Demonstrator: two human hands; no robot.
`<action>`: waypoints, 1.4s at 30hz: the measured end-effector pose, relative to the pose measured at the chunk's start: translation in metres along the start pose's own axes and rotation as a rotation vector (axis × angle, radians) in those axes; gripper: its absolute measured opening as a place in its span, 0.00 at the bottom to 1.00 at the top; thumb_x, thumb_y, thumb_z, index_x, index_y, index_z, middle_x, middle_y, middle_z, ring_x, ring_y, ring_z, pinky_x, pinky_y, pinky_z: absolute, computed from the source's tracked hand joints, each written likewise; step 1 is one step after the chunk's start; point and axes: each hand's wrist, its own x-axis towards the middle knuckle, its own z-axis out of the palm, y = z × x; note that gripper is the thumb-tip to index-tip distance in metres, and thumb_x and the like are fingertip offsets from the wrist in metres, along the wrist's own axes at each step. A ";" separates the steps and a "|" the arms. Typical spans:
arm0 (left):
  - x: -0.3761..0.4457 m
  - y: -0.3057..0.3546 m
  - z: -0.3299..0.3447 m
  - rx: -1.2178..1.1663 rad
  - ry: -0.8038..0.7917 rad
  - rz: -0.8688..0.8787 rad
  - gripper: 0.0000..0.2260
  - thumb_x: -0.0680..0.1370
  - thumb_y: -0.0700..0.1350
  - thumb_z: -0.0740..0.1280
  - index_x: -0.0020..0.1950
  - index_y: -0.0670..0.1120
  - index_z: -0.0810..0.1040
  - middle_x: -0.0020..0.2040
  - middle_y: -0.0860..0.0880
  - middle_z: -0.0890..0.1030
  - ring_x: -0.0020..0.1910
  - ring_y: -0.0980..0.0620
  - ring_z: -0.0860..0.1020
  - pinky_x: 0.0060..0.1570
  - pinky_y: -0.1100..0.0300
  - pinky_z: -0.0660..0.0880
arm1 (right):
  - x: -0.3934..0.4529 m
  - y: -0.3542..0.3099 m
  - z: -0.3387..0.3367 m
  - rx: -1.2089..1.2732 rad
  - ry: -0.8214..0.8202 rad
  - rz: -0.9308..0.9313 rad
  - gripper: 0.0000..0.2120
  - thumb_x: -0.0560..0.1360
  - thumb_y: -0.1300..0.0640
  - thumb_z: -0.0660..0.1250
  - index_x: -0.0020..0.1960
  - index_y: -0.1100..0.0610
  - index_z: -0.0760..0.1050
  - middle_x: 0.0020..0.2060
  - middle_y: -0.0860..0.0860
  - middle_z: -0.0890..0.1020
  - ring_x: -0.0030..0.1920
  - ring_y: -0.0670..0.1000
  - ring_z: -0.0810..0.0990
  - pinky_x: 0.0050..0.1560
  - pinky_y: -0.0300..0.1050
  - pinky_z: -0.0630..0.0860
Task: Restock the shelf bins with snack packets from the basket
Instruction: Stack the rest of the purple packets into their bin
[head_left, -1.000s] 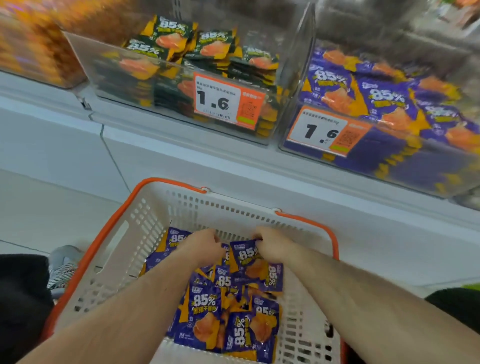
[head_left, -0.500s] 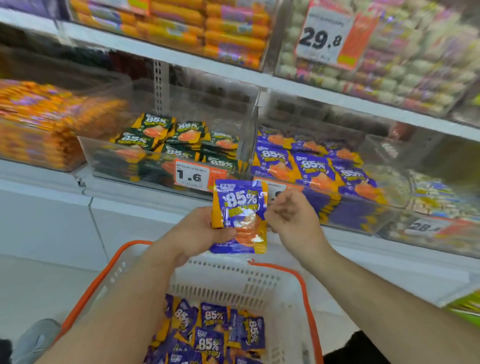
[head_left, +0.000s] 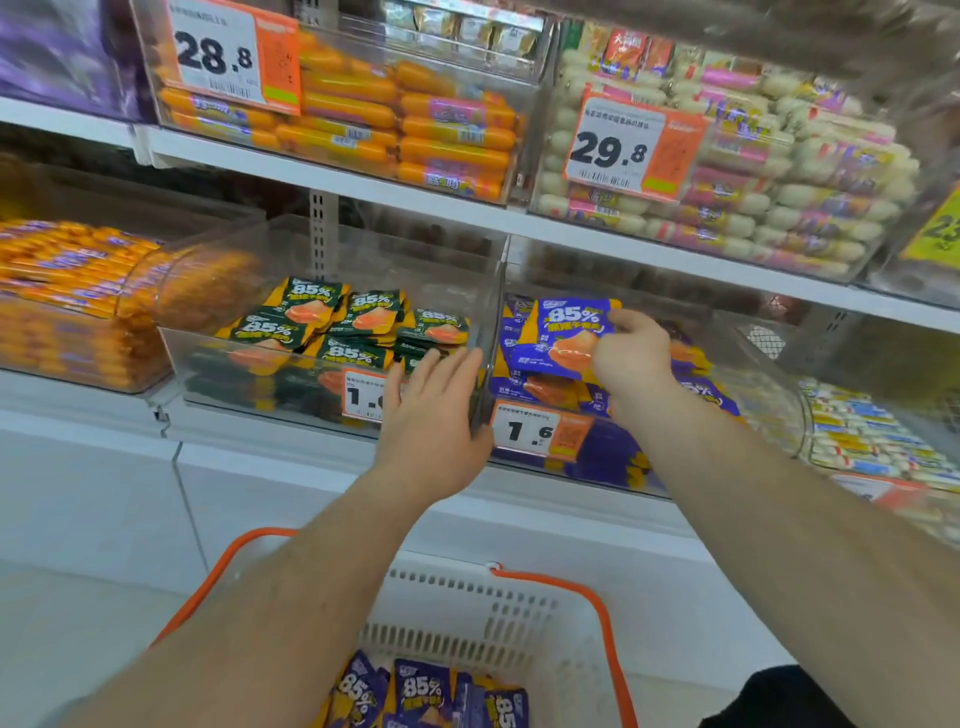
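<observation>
My right hand (head_left: 631, 356) grips a stack of purple snack packets (head_left: 563, 335) and holds it inside the clear bin (head_left: 613, 457) of purple packets on the lower shelf. My left hand (head_left: 434, 410) hovers with straight fingers in front of the divider between that bin and the bin of green packets (head_left: 332, 332), holding nothing. Below, the white basket with an orange rim (head_left: 519, 603) holds several more purple packets (head_left: 423, 693).
An orange 1.6 price tag (head_left: 540, 431) hangs on the purple bin's front. The upper shelf carries bins of orange sausages (head_left: 405, 124) and white-pink packs (head_left: 753, 176). Another bin of orange sticks (head_left: 67, 296) stands at the left. A shelf edge (head_left: 467, 213) overhangs the lower bins.
Both hands rose from the basket with purple packets. The stack passed from my left hand to my right, which carried it into the purple bin. My left hand let go and opened.
</observation>
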 end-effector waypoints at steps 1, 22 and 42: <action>0.000 -0.002 0.007 0.027 -0.006 0.010 0.33 0.77 0.53 0.66 0.78 0.52 0.56 0.77 0.53 0.61 0.78 0.49 0.53 0.75 0.46 0.40 | 0.004 0.001 0.007 -0.066 -0.033 0.002 0.24 0.76 0.65 0.67 0.70 0.53 0.70 0.61 0.53 0.77 0.49 0.52 0.80 0.39 0.43 0.80; -0.007 -0.012 0.031 0.141 0.165 0.108 0.32 0.70 0.50 0.73 0.73 0.46 0.69 0.65 0.47 0.75 0.70 0.44 0.66 0.73 0.41 0.53 | -0.018 0.009 0.013 -1.131 -0.444 -0.152 0.26 0.79 0.34 0.53 0.75 0.32 0.53 0.78 0.55 0.54 0.76 0.62 0.50 0.72 0.63 0.52; -0.089 -0.050 0.074 -0.041 0.106 -0.013 0.23 0.69 0.39 0.70 0.63 0.40 0.75 0.62 0.40 0.72 0.62 0.38 0.70 0.58 0.40 0.70 | -0.078 0.065 0.037 -0.495 0.021 -1.145 0.07 0.67 0.59 0.67 0.43 0.60 0.79 0.44 0.57 0.77 0.45 0.60 0.75 0.46 0.51 0.69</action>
